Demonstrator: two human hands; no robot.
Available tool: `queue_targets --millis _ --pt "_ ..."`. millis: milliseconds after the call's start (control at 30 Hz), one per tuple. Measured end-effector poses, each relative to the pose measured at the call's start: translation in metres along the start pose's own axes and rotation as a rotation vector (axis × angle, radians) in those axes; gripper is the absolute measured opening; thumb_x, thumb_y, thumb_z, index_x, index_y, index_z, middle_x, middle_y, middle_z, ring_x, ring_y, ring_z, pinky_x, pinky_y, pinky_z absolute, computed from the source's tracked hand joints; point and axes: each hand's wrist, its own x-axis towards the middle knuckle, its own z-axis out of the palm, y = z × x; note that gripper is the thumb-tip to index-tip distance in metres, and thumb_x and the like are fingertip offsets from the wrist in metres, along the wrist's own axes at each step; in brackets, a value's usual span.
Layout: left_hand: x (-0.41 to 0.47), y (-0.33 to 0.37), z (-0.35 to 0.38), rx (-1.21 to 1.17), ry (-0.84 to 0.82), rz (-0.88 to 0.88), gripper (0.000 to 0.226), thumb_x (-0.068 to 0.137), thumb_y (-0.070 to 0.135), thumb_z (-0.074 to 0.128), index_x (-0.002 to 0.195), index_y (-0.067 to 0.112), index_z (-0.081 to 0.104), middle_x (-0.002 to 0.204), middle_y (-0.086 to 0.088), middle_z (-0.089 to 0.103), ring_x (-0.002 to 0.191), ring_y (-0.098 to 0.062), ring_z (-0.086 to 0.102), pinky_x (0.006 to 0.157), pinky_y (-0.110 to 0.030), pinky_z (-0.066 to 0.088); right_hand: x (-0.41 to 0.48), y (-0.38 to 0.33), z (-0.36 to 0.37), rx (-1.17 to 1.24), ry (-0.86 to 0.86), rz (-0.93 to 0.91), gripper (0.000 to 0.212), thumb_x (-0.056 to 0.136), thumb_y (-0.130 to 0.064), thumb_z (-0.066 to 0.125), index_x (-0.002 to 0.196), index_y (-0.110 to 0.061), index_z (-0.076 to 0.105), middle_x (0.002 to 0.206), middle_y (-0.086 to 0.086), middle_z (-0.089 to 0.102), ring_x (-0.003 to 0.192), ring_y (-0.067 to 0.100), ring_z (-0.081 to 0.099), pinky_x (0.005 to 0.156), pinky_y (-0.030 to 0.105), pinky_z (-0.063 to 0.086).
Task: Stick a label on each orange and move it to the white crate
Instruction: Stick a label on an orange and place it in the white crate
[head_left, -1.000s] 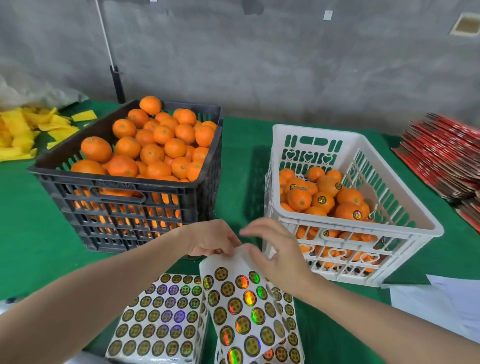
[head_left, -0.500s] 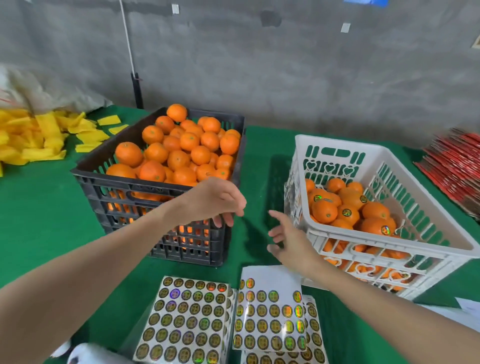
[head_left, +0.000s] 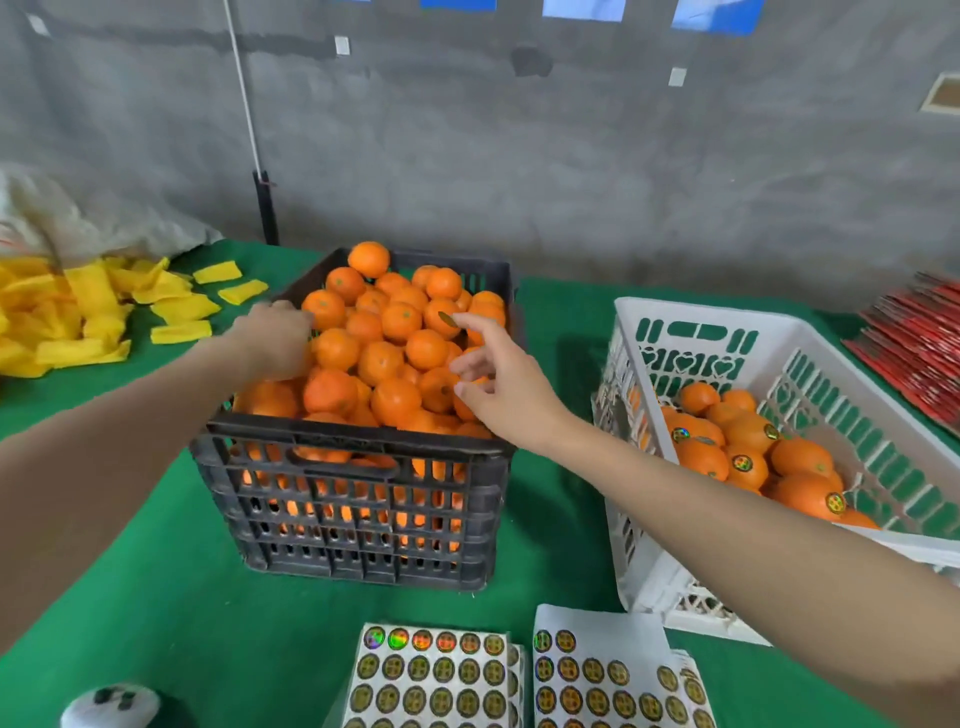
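Two grips over black crate (head_left: 353, 434), middle of desk (head_left: 130, 519), full of oranges (head_left: 395, 400). Right grip (head_left: 501, 387) spread apart, label (head_left: 447, 318) barely stuck on fingertip, likely curls or drops. Left grip (head_left: 275, 338) among fruit, closure can't tell. White crate (head_left: 644, 571) at right edge.

A table (head_left: 156, 571) under green cloth carries a black crate (head_left: 353, 519) in the middle; a white crate (head_left: 649, 571) stands to its right, apart; sticker sheets (head_left: 431, 675) lie at the near edge; yellow scraps (head_left: 78, 306) lie far left; red packets (head_left: 919, 338) far right.
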Motion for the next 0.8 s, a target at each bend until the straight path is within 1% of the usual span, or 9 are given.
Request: queue_targets --millis 100,233,333,400,467,533,600,667,800 --pt "0.024 -0.017 0.015 0.243 -0.15 0.069 0.045 0.092 0.024 0.048 0.136 0.017 0.047 0.132 -0.013 0.05 0.124 -0.033 0.045 0.103 -0.046 0.041 0.018 0.011 0.01 -0.017 -0.046 0.053 0.062 0.087 -0.002 0.058 0.14 -0.027 0.035 0.102 0.004 0.062 0.093 0.016 0.06 0.087 0.034 0.051" --pt "0.038 -0.025 0.019 0.325 -0.152 0.118 0.034 0.091 0.031 0.045 0.123 0.025 0.055 0.119 -0.004 0.058 0.117 -0.027 0.048 0.1 -0.043 0.041 0.028 0.022 0.017 0.022 -0.047 0.097 0.059 0.087 0.0 0.058 0.136 -0.028 0.041 0.098 0.002 0.062 0.09 0.013 0.06 0.082 0.025 0.051" --pt "0.039 -0.021 0.009 0.313 -0.141 0.126 0.036 0.08 0.03 0.06 0.117 0.027 0.059 0.098 0.001 0.059 0.094 -0.02 0.051 0.082 -0.033 0.05 0.03 0.026 0.018 0.058 -0.028 0.11 0.055 0.087 0.001 0.057 0.132 -0.03 0.045 0.094 0.0 0.061 0.087 0.01 0.06 0.074 0.014 0.049" --pt "0.034 -0.015 0.001 0.209 -0.109 0.121 0.053 0.072 0.027 0.071 0.123 0.025 0.058 0.099 0.0 0.058 0.092 -0.021 0.054 0.071 -0.028 0.047 0.03 0.027 0.018 0.063 -0.026 0.109 0.053 0.088 0.001 0.057 0.13 -0.031 0.047 0.094 -0.002 0.061 0.085 0.006 0.059 0.069 0.008 0.048" --pt "0.026 -0.007 -0.005 -0.08 -0.047 0.1 0.059 0.071 0.026 0.078 0.126 0.023 0.056 0.096 -0.002 0.058 0.09 -0.021 0.056 0.064 -0.026 0.043 0.028 0.025 0.016 0.08 -0.013 0.103 0.049 0.088 0.0 0.057 0.125 -0.032 0.051 0.094 -0.002 0.061 0.082 0.003 0.058 0.068 0.005 0.046" --pt "0.013 0.006 -0.01 -0.583 -0.059 0.083 0.048 0.075 0.022 0.077 0.121 0.023 0.061 0.084 0.001 0.056 0.076 -0.015 0.057 0.057 -0.025 0.045 0.025 0.021 0.013 0.113 0.011 0.097 0.04 0.088 -0.003 0.06 0.115 -0.032 0.056 0.098 -0.001 0.061 0.083 0.007 0.058 0.071 0.006 0.046" --pt "-0.005 0.026 -0.014 -1.116 -0.18 0.051 0.028 0.084 0.016 0.067 0.112 0.022 0.064 0.096 -0.005 0.063 0.081 -0.014 0.063 0.059 -0.026 0.052 0.021 0.016 0.007 0.142 0.041 0.085 0.026 0.087 -0.008 0.063 0.106 -0.026 0.063 0.102 -0.001 0.063 0.087 0.011 0.059 0.079 0.013 0.047" --pt "-0.024 0.05 -0.018 -1.519 -0.326 -0.009 0.024 0.089 0.018 0.057 0.114 0.018 0.059 0.115 -0.012 0.063 0.084 -0.018 0.069 0.059 -0.03 0.056 0.016 0.009 -0.001 0.199 0.072 0.103 0.013 0.086 -0.011 0.066 0.095 -0.02 0.068 0.097 -0.003 0.065 0.085 0.011 0.059 0.081 0.021 0.048" --pt "-0.051 0.088 -0.025 -1.832 -0.555 -0.014 0.042 0.083 0.035 0.049 0.12 0.015 0.056 0.109 -0.015 0.067 0.081 -0.03 0.066 0.067 -0.035 0.054 -0.003 -0.004 -0.023 0.449 0.074 0.24 0.014 0.086 -0.008 0.066 0.077 -0.019 0.067 0.084 0.002 0.066 0.081 0.015 0.061 0.081 0.035 0.055"
